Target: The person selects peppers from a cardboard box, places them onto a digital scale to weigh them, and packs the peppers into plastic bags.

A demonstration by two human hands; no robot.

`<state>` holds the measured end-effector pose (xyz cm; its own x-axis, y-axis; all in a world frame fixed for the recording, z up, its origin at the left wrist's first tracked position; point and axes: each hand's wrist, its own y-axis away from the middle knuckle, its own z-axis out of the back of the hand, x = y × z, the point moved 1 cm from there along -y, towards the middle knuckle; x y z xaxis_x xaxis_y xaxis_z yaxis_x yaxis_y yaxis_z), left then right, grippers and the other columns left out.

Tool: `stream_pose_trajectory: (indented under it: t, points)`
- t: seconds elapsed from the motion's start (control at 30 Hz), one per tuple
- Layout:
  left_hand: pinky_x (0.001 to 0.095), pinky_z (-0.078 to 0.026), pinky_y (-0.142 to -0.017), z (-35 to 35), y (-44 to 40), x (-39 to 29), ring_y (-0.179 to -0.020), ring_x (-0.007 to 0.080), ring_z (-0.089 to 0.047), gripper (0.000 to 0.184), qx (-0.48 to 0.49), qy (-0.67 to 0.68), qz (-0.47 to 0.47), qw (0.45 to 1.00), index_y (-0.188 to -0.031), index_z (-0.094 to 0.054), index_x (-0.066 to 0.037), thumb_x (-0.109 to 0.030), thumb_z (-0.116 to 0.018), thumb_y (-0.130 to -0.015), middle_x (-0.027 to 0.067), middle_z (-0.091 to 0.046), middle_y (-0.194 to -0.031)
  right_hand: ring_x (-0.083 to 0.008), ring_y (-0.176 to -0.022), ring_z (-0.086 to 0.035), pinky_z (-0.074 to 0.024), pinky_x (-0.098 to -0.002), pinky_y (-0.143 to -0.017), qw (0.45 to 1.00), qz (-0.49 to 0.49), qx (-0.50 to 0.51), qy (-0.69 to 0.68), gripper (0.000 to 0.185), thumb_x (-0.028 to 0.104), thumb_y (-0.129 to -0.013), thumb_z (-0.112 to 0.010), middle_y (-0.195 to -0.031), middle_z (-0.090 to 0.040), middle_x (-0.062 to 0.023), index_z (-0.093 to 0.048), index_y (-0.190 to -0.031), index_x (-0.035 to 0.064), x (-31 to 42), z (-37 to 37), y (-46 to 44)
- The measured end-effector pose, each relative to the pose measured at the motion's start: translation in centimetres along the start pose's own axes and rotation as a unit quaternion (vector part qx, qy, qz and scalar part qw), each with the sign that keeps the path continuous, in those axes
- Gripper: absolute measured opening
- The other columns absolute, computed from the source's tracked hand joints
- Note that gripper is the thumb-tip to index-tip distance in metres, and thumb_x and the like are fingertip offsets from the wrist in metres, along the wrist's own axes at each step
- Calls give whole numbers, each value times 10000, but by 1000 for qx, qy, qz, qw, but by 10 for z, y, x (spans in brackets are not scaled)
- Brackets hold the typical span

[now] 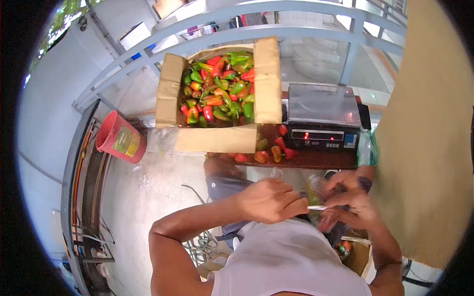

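Note:
My left hand [276, 200] is closed in a fist in front of my white shirt, beside one end of a thin white strip [316, 207]. My right hand [351, 209], smeared by motion, pinches the strip's other end. Under and behind the strip is clear plastic [314, 186] with something yellow-green in it, too blurred to name. Reddish shapes show below my right fingers. A blurred skin-coloured form with a dark band [365, 184] lies just beyond my right hand; I cannot make out what it is.
A cardboard box [217, 139] of red and green peppers [217, 91] stands ahead. Beside it are a digital scale [323, 118] and loose peppers [276, 153] on a brown bench [326, 160]. Left is a red bucket [121, 137]; a tan panel [424, 138] rises on the right.

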<state>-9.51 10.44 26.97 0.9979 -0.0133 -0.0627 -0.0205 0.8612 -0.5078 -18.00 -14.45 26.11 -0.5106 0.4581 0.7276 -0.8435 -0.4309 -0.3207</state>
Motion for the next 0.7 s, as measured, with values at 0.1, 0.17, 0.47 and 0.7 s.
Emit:
stream_pose_trajectory:
  t: [0.1,0.17,0.47,0.7]
  points:
    - [335,-470,-525,-2,0,-9,-604,205,-603,157,-77,20,65,995,-1004,-646,-77,-169,-682,-881,23,-573,-715,-246,-1018,-530,-419,-380,-906,956,68,-125,258,130,156,-775,-818,-1053,-584,-9,-744,-870,203,17,31,-9]
    - [341,-496,-583,-42,-12,-31,-668,248,-646,199,-240,94,79,963,-1131,-623,-78,-107,-604,-934,59,-638,-812,-239,-996,-526,-429,-377,-872,908,105,-220,341,171,135,-733,-839,-1054,-597,9,-748,-844,228,9,36,-13]
    - [440,-540,-747,-71,-18,32,-885,295,-681,278,34,365,133,921,-1140,-668,-104,-233,-698,-895,143,-670,-979,-204,-955,-487,-441,-329,-850,825,161,-164,-517,172,151,-836,-774,-1024,-481,-46,-624,-820,67,-33,-23,-33]
    - [389,-500,-600,-76,-29,-26,-712,234,-638,158,-153,169,227,947,-956,-613,-82,-238,-639,-964,42,-614,-808,-174,-941,-525,-443,-312,-835,815,-10,-437,-380,129,122,-808,-750,-1015,-542,-47,-665,-852,35,-71,-38,-38]
